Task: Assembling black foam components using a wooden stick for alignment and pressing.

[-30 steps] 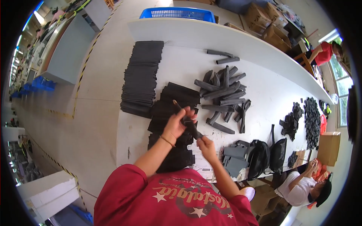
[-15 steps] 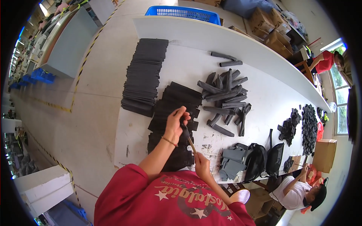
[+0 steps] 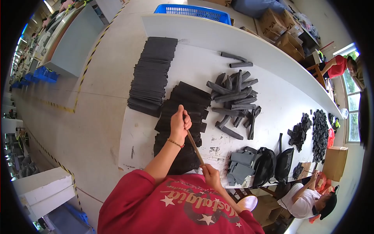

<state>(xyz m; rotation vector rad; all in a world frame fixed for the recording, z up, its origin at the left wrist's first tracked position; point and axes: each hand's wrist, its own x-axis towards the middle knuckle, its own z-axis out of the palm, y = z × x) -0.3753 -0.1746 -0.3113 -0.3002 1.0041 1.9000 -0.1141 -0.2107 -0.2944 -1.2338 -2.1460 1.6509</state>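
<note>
My right hand (image 3: 211, 174), near the table's front edge, is closed round the lower end of a thin wooden stick (image 3: 196, 148). The stick slants up and left into my left hand (image 3: 181, 124), whose fingers are wrapped round its upper end. Whether dark cloth is also inside that fist is hidden. Below both hands, overlapping black fabric pieces (image 3: 191, 93) lie in a row running toward me. To their left stands a long stack of folded dark fabric strips (image 3: 150, 74). Right of the row is a loose heap of dark rolled fabric tubes (image 3: 233, 91).
A raised white board (image 3: 233, 33) borders the table's far side, with a blue basket (image 3: 194, 13) behind it. Grey fabric pieces (image 3: 239, 165) and a black bag (image 3: 265, 167) lie at the right. Beyond sits a person in white (image 3: 302, 199); another in red (image 3: 337, 66) is farther off.
My left hand has closed into a fist over the stick's upper end, covering the dark cloth that showed there. My right hand has shifted slightly toward me.
</note>
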